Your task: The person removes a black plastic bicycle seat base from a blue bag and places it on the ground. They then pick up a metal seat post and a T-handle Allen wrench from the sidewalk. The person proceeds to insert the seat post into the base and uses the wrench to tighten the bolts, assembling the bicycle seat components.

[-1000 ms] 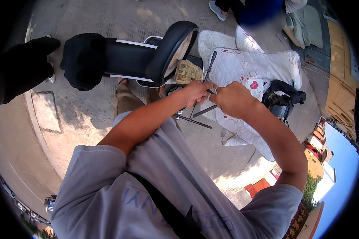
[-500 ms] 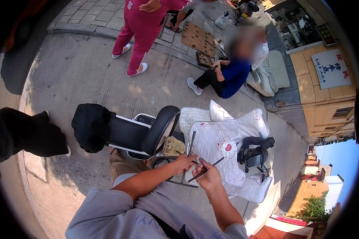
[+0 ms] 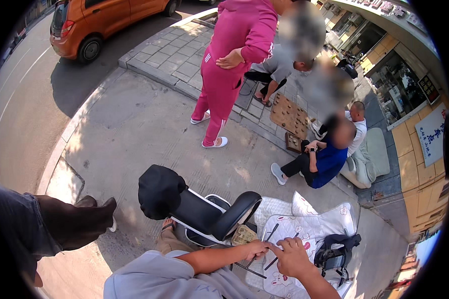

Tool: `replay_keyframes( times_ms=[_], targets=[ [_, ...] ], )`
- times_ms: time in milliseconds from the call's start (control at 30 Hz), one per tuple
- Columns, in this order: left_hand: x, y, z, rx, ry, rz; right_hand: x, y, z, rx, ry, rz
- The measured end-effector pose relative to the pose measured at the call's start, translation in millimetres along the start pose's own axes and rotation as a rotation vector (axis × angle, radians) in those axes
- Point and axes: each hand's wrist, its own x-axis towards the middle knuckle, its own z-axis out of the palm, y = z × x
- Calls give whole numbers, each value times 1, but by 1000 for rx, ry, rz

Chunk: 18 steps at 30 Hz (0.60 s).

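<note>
My left hand (image 3: 257,249) is closed around a thin dark piece beside a slim black metal frame (image 3: 271,234), whose bars stick out above and below the fingers. My right hand (image 3: 293,258) meets it fingertip to fingertip; a thin dark rod (image 3: 272,263) runs slantwise behind its bent fingers, and its grip is partly hidden. Both hands are above an electric scooter with a black seat (image 3: 204,213) and a smaller padded seat (image 3: 239,215). A tan patterned pad (image 3: 244,235) lies next to my left hand. Under the hands spreads a white quilted cover (image 3: 279,224) with printed figures.
Black handlebar gear with a phone-like screen (image 3: 336,261) is at right. A person in dark trousers (image 3: 72,224) stands close at left, another in pink (image 3: 215,84) farther off. People sit around a board with round pieces (image 3: 289,115). An orange car (image 3: 105,25) is on the road.
My view has tilted up, bringing the orange car and more people into sight. The right hand's fingers have loosened from a tight fist around the rod and now reach toward my left fingertips.
</note>
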Motion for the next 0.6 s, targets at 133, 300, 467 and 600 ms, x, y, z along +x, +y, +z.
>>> replay_keyframes(
  times_ms=[133, 300, 467, 600],
  targets=[
    [-6, 6, 13, 48, 55, -52, -35, -22, 27, 446, -61, 967],
    [10, -14, 12, 79, -5, -33, -45, -3, 92, 1219, -213, 1091],
    [5, -19, 4, 158, -7, -70, -23, 24, 64, -7, -297, 149],
    [-7, -16, 23, 176, 11, -84, -37, 27, 46, -266, -28, 5]
  ],
)
